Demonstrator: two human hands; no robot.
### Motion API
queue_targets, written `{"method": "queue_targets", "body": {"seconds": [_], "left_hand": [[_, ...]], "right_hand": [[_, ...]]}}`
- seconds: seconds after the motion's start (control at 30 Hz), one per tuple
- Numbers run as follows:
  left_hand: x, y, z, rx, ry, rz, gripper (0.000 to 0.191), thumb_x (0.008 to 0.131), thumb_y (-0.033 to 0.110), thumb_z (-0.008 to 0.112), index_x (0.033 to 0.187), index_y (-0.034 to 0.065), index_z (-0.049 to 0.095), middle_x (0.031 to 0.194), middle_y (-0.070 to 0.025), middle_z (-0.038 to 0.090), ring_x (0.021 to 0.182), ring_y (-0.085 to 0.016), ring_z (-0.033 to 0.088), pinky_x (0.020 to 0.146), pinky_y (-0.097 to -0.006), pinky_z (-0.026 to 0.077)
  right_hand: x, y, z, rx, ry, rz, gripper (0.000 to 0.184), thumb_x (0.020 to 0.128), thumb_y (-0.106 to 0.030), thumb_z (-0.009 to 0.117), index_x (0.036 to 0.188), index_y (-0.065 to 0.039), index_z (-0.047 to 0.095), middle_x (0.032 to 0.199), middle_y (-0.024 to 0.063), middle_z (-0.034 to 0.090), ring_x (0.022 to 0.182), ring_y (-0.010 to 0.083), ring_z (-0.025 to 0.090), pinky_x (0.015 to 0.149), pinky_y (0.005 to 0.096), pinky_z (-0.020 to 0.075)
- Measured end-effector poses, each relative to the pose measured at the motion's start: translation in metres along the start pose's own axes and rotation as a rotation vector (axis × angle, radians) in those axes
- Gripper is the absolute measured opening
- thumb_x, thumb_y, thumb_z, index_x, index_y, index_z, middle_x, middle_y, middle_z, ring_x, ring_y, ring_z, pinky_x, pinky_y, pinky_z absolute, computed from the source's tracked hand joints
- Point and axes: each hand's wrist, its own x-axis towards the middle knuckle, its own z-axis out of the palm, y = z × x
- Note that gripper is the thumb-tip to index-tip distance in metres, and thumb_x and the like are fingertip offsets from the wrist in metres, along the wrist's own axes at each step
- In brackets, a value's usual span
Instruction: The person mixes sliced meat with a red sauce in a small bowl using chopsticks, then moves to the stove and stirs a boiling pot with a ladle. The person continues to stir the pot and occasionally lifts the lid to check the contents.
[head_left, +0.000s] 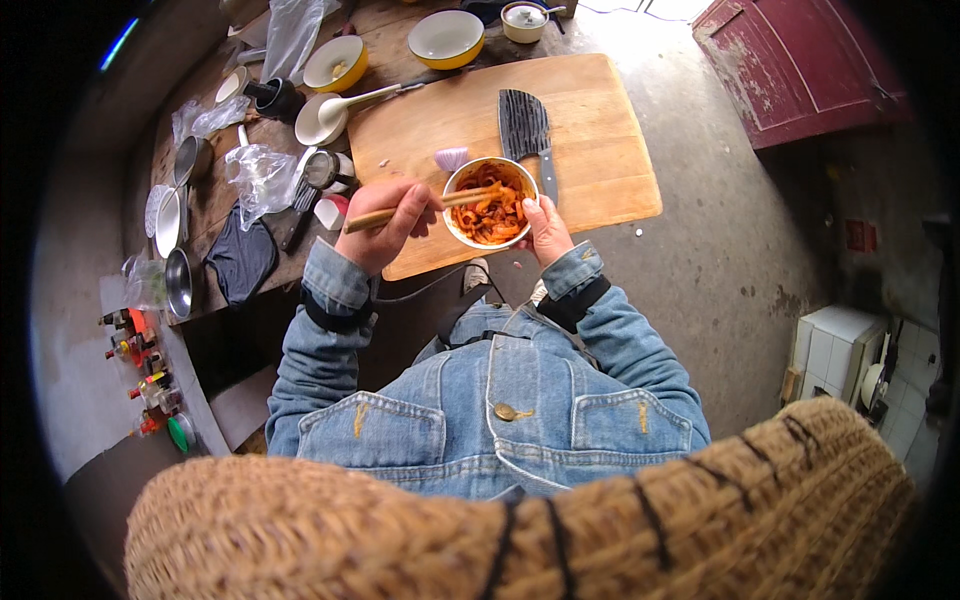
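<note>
A white bowl (454, 226) full of sauce-coated red-orange strips of food (491, 217) is held over the near edge of a wooden cutting board (600, 142). My right hand (549, 231) grips the bowl's right side, thumb at the rim, fingers partly hidden. In my left hand (390, 221) are wooden chopsticks (371, 219), their tips among the strips. Just beyond the bowl lies a piece of purple onion (451, 158). A cleaver (524, 124) with a dark patterned blade rests on the board, its grey handle pointing towards me beside the bowl.
Yellow-sided bowls (446, 37), a lidded pot (524, 21), a white bowl with a ladle (321, 120) and a black mortar (279, 100) stand beyond and left. Leftward are a glass jar (322, 171), plastic bags (259, 176), a dark cloth (241, 251) and a metal bowl (179, 281).
</note>
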Motion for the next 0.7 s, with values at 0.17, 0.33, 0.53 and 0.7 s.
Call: {"method": "queue_targets", "body": {"seconds": [0.17, 0.33, 0.53, 0.7], "left_hand": [[0.003, -0.001, -0.014, 0.112, 0.072, -0.021, 0.033, 0.099, 0.022, 0.048, 0.083, -0.0024, 0.062, 0.066, -0.0048, 0.058, 0.057, -0.009, 0.057, 0.052, -0.0226, 0.047], [-0.009, -0.006, 0.0, -0.025, 0.019, -0.245, 0.033, 0.099, 0.023, 0.047, 0.083, -0.0018, 0.062, 0.063, -0.0038, 0.058, 0.051, -0.009, 0.055, 0.048, -0.0219, 0.046], [-0.003, -0.023, 0.016, -0.21, 0.219, -0.102, 0.036, 0.1, 0.028, 0.045, 0.088, -0.0017, 0.062, 0.067, -0.0046, 0.061, 0.055, -0.01, 0.058, 0.05, -0.0225, 0.049], [-0.009, -0.016, 0.007, -0.156, -0.14, -0.19, 0.034, 0.1, 0.026, 0.046, 0.085, -0.0002, 0.062, 0.066, -0.0036, 0.059, 0.054, -0.009, 0.057, 0.05, -0.0217, 0.047]], "right_hand": [[0.002, 0.006, -0.001, -0.02, -0.037, -0.034, 0.036, 0.097, -0.038, 0.049, 0.113, -0.005, 0.047, 0.08, 0.0034, 0.059, 0.055, 0.0089, 0.057, 0.045, 0.0199, 0.0456], [0.002, 0.01, -0.003, -0.014, 0.044, -0.012, 0.035, 0.096, -0.038, 0.051, 0.111, -0.007, 0.047, 0.081, 0.0037, 0.059, 0.055, 0.0091, 0.057, 0.043, 0.0212, 0.0462], [0.0, 0.013, 0.003, -0.02, 0.045, -0.017, 0.034, 0.096, -0.039, 0.051, 0.108, -0.007, 0.047, 0.082, 0.0027, 0.058, 0.057, 0.0083, 0.058, 0.044, 0.0218, 0.0482], [-0.002, 0.005, 0.003, -0.051, 0.028, -0.044, 0.035, 0.097, -0.039, 0.05, 0.108, -0.007, 0.048, 0.084, 0.0027, 0.059, 0.057, 0.009, 0.059, 0.045, 0.0215, 0.0486]]}}
